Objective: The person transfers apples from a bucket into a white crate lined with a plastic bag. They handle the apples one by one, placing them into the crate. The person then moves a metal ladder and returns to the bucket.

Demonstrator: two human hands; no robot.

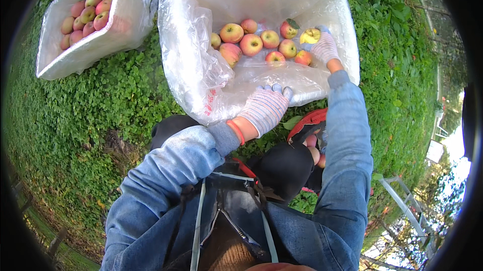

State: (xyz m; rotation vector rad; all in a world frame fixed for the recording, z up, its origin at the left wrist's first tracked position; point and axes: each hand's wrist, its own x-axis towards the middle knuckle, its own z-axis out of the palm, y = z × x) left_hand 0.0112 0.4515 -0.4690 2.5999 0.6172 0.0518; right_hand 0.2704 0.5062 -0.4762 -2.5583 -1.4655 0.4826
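My right hand (pixel 325 47), in a striped knit glove with grey-blue fingertips, grips a yellow apple (pixel 310 36) inside a large white foam box (pixel 165 18). Several red-and-yellow apples (pixel 251 45) lie on the clear plastic liner (pixel 203 33) to the left of that hand; one has a green leaf (pixel 293 23) on it. My left hand (pixel 267 108), gloved alike, rests on the near rim with its fingers over the liner. No apple shows in it, though its palm is hidden. Part of the box floor is covered by folded liner.
A second lined box (pixel 132 14) at upper left holds several apples (pixel 88 15). By my right knee, partly behind my sleeve, a red-rimmed bag (pixel 307 123) contains more apples (pixel 313 153). Low green plants (pixel 128 93) cover the ground. A metal ladder (pixel 403 205) stands at right.
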